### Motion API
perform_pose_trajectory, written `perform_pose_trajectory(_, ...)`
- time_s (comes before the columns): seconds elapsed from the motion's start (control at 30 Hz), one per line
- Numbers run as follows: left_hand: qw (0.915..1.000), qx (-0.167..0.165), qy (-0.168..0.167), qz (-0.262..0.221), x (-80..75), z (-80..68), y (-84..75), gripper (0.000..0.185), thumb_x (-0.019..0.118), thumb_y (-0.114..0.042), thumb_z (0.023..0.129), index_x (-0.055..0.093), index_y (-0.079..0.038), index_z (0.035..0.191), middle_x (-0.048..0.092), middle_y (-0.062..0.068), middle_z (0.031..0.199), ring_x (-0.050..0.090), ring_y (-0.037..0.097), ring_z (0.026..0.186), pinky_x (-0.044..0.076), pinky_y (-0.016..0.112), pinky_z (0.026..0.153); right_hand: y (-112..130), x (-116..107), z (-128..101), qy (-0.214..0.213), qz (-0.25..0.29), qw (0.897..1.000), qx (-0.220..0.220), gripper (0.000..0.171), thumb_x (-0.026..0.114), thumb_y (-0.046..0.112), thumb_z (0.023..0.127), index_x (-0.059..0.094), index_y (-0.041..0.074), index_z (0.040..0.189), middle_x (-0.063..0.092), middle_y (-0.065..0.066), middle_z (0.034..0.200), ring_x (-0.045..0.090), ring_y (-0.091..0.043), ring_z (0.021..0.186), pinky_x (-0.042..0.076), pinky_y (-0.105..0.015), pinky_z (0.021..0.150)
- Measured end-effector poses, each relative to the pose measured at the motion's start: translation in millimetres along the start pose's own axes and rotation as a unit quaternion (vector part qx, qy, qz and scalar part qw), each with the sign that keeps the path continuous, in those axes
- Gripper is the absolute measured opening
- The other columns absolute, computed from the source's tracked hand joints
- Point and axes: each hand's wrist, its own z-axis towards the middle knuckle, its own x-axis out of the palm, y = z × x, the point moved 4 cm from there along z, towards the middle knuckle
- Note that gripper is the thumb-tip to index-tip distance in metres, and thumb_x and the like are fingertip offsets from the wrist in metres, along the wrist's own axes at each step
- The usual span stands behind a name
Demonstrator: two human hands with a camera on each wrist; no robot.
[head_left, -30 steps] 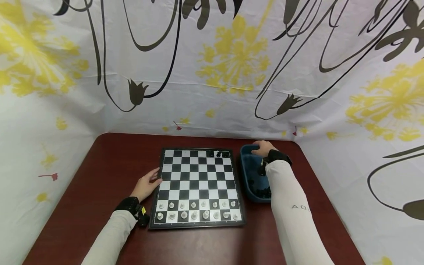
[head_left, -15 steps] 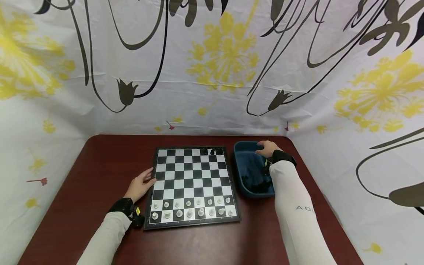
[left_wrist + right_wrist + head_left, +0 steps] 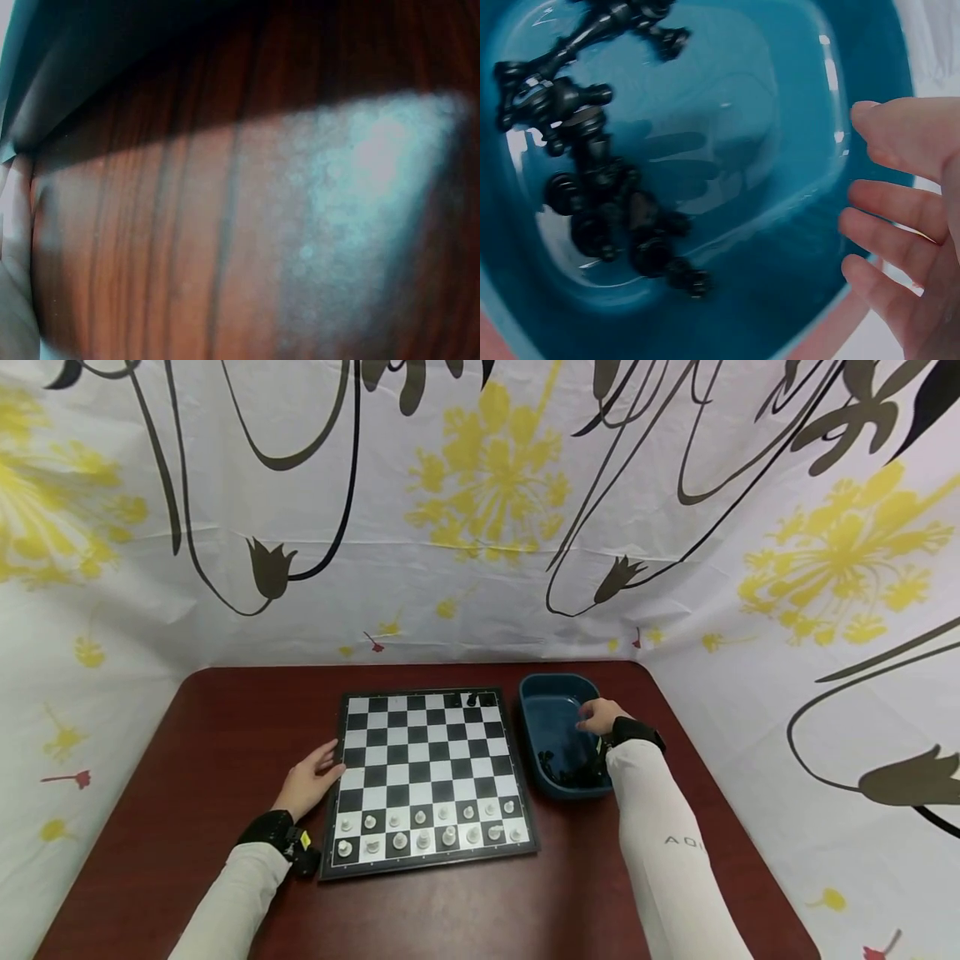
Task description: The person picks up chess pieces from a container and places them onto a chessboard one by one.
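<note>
My left hand (image 3: 306,782) rests at the left edge of the chessboard (image 3: 427,747), fingers against its side and thumb at the rim. Over the right part of the blue bin (image 3: 527,727) is my right hand (image 3: 602,716). In the right wrist view its fingers are spread and relaxed, with nothing between them. Black chess pieces (image 3: 600,165) lie heaped inside the bin, apart from the fingertips. White chess pieces (image 3: 422,839) fill the two near rows of the board. A few black chess pieces (image 3: 472,700) stand in its far right corner.
The reddish-brown table (image 3: 247,727) carries the board and, just right of it, the bin. A white cloth (image 3: 315,602) with yellow and dark flower prints hangs behind and along the sides. The left wrist view mostly shows the wood-grain tabletop (image 3: 172,225).
My right hand has moved from the bin's far edge nearer, toward the heaped pieces. The head view has shifted, so the scene slides left. My left hand keeps its place on the board.
</note>
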Motion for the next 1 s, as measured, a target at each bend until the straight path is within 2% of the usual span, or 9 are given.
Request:
perform_pose_trajectory(0.27, 0.9997, -0.021, 0.015, 0.003, -0.6, 1.9, 2.7, 0.06, 0.054, -0.033, 0.091, 0.033, -0.007, 0.141, 0.046, 0.027, 0.129, 0.047, 0.039, 0.117, 0.037, 0.053, 0.096, -1, 18, -9, 0.023, 0.011, 1.0, 0.015, 0.045, 0.059, 0.016, 0.086, 0.049, -0.008, 0.124, 0.05, -0.026, 0.123, 0.05, -0.038, 0.108, 0.046, -0.045, 0.084)
perform_pose_trajectory(0.6, 0.9995, -0.027, 0.015, 0.001, 0.0, 1.6, 0.9, 0.059, 0.055, -0.031, 0.09, 0.033, -0.008, 0.141, 0.046, 0.026, 0.129, 0.047, 0.038, 0.117, 0.036, 0.052, 0.096, -13, 36, 1, 0.057, 0.006, 0.998, -0.01, 0.045, 0.068, 0.008, 0.075, 0.055, -0.007, 0.116, 0.054, -0.025, 0.116, 0.053, -0.037, 0.104, 0.049, -0.042, 0.08)
perform_pose_trajectory(0.77, 0.9996, -0.025, 0.014, -0.003, 0.2, 2.4, 3.4, 0.059, 0.055, -0.032, 0.09, 0.034, -0.009, 0.141, 0.046, 0.026, 0.129, 0.047, 0.038, 0.117, 0.036, 0.052, 0.096, -16, 46, 3, 0.055, 0.007, 0.998, -0.01, 0.044, 0.069, 0.003, 0.072, 0.057, -0.006, 0.113, 0.056, -0.025, 0.114, 0.053, -0.037, 0.104, 0.049, -0.043, 0.082)
perform_pose_trajectory(1.0, 0.9995, -0.027, 0.017, -0.001, 0.4, 3.1, 4.7, 0.061, 0.055, -0.035, 0.09, 0.034, -0.009, 0.141, 0.046, 0.026, 0.13, 0.047, 0.037, 0.117, 0.037, 0.052, 0.096, -19, 57, 1, 0.042, 0.017, 0.999, 0.023, 0.035, 0.065, -0.002, 0.075, 0.06, 0.0, 0.11, 0.057, -0.021, 0.112, 0.053, -0.035, 0.103, 0.05, -0.041, 0.076)
